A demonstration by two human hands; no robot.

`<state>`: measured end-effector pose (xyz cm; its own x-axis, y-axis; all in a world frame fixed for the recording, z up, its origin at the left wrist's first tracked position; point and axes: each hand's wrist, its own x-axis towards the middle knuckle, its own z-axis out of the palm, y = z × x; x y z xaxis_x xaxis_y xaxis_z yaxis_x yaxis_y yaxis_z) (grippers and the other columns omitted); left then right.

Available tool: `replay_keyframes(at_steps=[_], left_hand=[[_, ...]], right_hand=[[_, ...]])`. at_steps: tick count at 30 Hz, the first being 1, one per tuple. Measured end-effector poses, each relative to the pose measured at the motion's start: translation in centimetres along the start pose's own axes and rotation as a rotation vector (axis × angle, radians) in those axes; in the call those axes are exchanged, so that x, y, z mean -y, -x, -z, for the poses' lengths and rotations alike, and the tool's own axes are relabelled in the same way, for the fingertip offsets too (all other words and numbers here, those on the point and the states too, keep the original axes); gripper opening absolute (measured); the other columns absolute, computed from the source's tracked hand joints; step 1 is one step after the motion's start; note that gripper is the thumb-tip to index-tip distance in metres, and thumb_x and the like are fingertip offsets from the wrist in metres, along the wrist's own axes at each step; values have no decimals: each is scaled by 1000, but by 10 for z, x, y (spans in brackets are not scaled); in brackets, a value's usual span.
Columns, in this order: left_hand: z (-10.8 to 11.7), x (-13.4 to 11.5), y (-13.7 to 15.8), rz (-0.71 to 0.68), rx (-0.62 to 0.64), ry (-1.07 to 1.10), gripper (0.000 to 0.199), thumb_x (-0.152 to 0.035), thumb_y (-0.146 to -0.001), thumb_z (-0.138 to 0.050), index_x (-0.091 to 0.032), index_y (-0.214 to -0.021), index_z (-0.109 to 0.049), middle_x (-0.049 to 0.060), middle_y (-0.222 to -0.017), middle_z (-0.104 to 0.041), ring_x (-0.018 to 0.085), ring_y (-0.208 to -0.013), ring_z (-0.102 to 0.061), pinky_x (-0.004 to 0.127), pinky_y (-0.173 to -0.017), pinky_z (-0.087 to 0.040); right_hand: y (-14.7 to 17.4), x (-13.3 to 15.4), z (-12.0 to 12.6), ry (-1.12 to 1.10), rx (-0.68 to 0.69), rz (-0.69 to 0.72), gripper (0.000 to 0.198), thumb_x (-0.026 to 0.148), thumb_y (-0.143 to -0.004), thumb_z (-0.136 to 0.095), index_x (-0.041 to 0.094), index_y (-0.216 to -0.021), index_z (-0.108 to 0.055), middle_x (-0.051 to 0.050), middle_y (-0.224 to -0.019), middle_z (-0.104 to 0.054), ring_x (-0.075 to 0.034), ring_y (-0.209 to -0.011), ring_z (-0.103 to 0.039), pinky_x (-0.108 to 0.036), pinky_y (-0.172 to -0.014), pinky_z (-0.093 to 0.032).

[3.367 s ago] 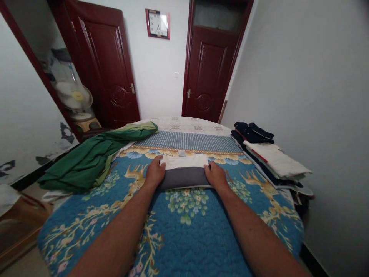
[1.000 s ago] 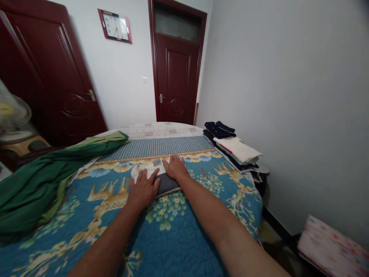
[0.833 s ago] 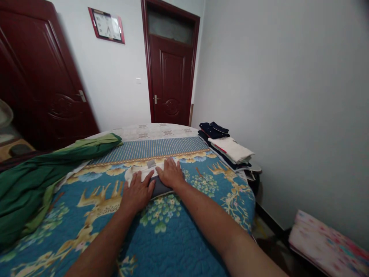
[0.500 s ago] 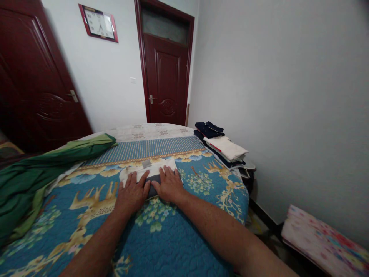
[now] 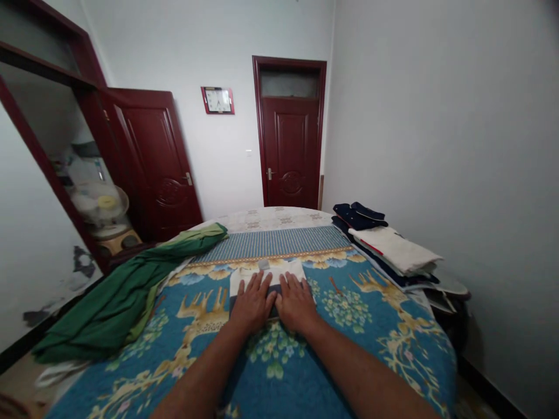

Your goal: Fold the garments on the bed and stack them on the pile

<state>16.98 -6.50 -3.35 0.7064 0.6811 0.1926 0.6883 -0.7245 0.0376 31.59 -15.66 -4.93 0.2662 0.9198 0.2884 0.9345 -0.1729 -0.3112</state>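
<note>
My left hand (image 5: 251,301) and my right hand (image 5: 297,299) lie flat, side by side, on a small folded garment (image 5: 275,268). It is white along its far part and dark grey nearer to me, with a grey patch (image 5: 264,264) at its far edge. Fingers on both hands are stretched out and a little spread, the thumbs close together. Neither hand grips anything. Much of the garment is hidden under the palms. Beneath it spreads a blue quilted bedspread (image 5: 279,396) with deer and flowers.
A stack of folded clothes, white shirt (image 5: 395,249) and navy shirt (image 5: 360,216) on top, sits at the bed's right edge by the wall. A loose green garment (image 5: 117,299) sprawls on the left. Beyond are a shut door (image 5: 291,148) and an open door (image 5: 151,154).
My view has turned left and up, so the scene sits further right and lower and the left doorway shows. Both hands stay flat on the folded garment.
</note>
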Motion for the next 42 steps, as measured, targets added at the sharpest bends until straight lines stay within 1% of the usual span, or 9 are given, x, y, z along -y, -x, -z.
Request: replay_keyframes(at_steps=[9, 12, 17, 21, 26, 31, 36, 39, 42], left_hand=[[-14, 57, -41, 122, 87, 18, 75, -58, -110, -25, -13, -170, -35, 20, -176, -30, 35, -165, -26, 61, -130, -24], [-17, 64, -54, 189, 85, 55, 76, -58, -110, -24, -10, -167, -40, 23, -174, -33, 37, -164, -27, 62, -129, -25], [-18, 65, -61, 319, -21, 68, 76, -57, -110, -25, -8, -165, -41, 26, -174, -31, 41, -163, -28, 65, -126, -29], [-16, 62, -45, 308, -80, 79, 76, -57, -110, -28, -12, -171, -31, 21, -179, -22, 42, -165, -22, 63, -127, -29], [-12, 60, 2, 250, -74, 57, 73, -54, -111, -27, -15, -173, -26, 16, -180, -20, 39, -167, -17, 61, -129, -27], [-9, 56, 43, 191, -24, -1, 72, -57, -109, -32, -19, -170, -37, 13, -177, -32, 36, -166, -22, 60, -132, -20], [-5, 51, 56, 232, -31, -20, 72, -56, -109, -34, -11, -165, -44, 18, -173, -40, 38, -163, -29, 58, -131, -24], [1, 51, 53, 267, -90, -24, 65, -49, -110, -33, -7, -154, -55, 23, -159, -57, 36, -152, -47, 50, -126, -34], [12, 51, 45, 377, -103, 15, 53, -40, -108, -37, -8, -142, -64, 23, -139, -71, 34, -132, -64, 45, -114, -44]], right_hand=[[0, 2, 0, -39, 29, -13, 70, 39, -105, -39, 10, -169, -38, -18, -175, -31, -34, -164, -26, -56, -134, -8], [-1, 2, 0, -48, 40, -22, 70, 39, -104, -41, 10, -168, -39, -18, -175, -31, -34, -164, -27, -57, -134, -8], [-2, 2, 2, -49, 51, -21, 70, 39, -104, -40, 10, -168, -40, -19, -175, -31, -34, -164, -27, -58, -133, -10], [-1, 2, 4, -44, 51, -24, 69, 39, -105, -41, 10, -168, -40, -19, -174, -33, -35, -163, -28, -58, -133, -11], [0, 4, 8, -37, 53, -19, 69, 38, -105, -40, 7, -168, -39, -20, -174, -32, -35, -163, -28, -57, -133, -11], [-2, 0, 6, -63, 56, -48, 70, 48, -108, -40, 11, -168, -40, -19, -174, -33, -34, -164, -27, -60, -132, -9], [-8, -20, 4, -49, 67, -190, 73, 59, -108, -35, 14, -165, -45, -18, -175, -32, -37, -164, -24, -64, -130, -13], [-13, -37, 10, -27, 11, -248, 72, 52, -108, -40, 6, -163, -46, -25, -170, -39, -39, -158, -35, -57, -127, -24], [-18, -47, 19, 15, -34, -295, 65, 43, -106, -45, 3, -158, -50, -28, -152, -59, -38, -144, -52, -49, -118, -37]])
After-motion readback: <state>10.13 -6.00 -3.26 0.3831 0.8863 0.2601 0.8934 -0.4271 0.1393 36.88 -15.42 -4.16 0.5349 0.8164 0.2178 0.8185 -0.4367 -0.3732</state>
